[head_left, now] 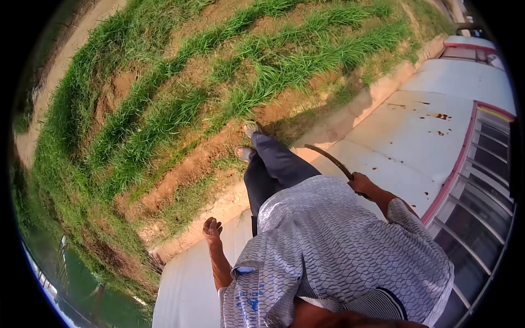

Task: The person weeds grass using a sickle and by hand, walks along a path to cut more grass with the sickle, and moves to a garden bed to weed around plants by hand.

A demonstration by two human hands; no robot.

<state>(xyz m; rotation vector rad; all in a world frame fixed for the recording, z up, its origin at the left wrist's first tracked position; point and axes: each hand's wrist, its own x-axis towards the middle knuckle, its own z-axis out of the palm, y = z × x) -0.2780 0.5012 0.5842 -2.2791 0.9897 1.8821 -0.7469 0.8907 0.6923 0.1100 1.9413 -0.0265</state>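
Observation:
My right hand (361, 185) is closed around the lower end of a sickle (331, 158). Its thin, dark, curved blade points forward and to the left, over the white wall surface. My left hand (212, 228) hangs out to the side, apart from my body, with fingers loosely bent and nothing visible in them. Below me, my sandalled feet (250, 129) are on the bare soil beside a row of green grassy plants (262, 87).
Several rows of grassy crop (180, 112) with brown soil between them spread ahead and left. A low earthen ledge (350, 120) runs along the plot. Beside it on the right stands a rust-spotted white wall (404, 136) with a barred, red-edged window (481, 191).

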